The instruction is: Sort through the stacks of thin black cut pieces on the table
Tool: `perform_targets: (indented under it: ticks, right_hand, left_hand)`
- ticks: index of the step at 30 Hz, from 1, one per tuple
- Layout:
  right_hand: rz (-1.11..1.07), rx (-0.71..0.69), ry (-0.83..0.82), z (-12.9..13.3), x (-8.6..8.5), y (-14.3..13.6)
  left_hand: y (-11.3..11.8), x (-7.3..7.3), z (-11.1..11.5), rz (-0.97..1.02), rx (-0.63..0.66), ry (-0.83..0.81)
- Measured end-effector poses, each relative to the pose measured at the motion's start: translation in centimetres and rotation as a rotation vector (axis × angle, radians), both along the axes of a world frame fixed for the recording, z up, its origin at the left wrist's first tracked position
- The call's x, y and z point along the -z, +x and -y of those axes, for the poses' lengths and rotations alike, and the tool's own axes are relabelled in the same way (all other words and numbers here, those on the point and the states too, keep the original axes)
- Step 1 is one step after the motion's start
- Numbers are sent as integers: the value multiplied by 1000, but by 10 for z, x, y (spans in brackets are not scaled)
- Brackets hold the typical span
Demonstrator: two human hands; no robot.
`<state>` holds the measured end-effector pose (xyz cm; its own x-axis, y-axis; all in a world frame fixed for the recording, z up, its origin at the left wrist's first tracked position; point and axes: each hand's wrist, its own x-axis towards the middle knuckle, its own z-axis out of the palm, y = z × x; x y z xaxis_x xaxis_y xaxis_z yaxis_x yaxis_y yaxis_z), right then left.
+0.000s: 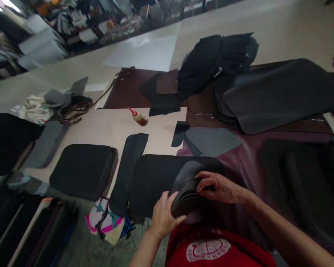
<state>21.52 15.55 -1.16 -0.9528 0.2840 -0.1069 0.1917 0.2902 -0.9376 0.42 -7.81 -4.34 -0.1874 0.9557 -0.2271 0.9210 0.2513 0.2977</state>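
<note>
A stack of dark, round-cornered sheets [158, 176] lies at the table's near edge, its right part curled up so the layered edges fan apart. My left hand [166, 215] grips the near side of the curled part, fingers on top and thumb toward me. At the far right of the fan, my right hand [215, 187] is closed, thumb and fingers pinching the sheet edges. How many sheets each hand holds cannot be seen. A long black strip [130, 167] lies just left of the stack, and a grey sheet [213, 141] lies beyond it.
A glue bottle with a red tip [140, 118] lies on the beige board [108, 126]. Another black stack [82, 168] is at left. Dark piles [219, 61] and large sheets [278, 96] lie at back right. A colourful bundle [107, 222] is below the table edge.
</note>
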Motion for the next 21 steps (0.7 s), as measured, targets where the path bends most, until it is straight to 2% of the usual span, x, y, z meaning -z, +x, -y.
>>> perform_targets:
  ticks: [7,11,14,17,21]
  right_hand:
    - [51,-31,84,3,-13,4]
    - [51,-20,218,10,-12,1]
    - [46,17,238,15,-9,-2]
    - [46,38,247,19,-10,-2]
    - [45,81,275,30,-15,5]
  left_hand:
    - [1,-1,-1,25,-29,-25]
    - [2,-4,-4,41,-45,-47]
    - [2,-5,-4,47,-49,-72]
    - [1,0,-2,33,-37,-51]
    - [-1,11,7,-15,29,65]
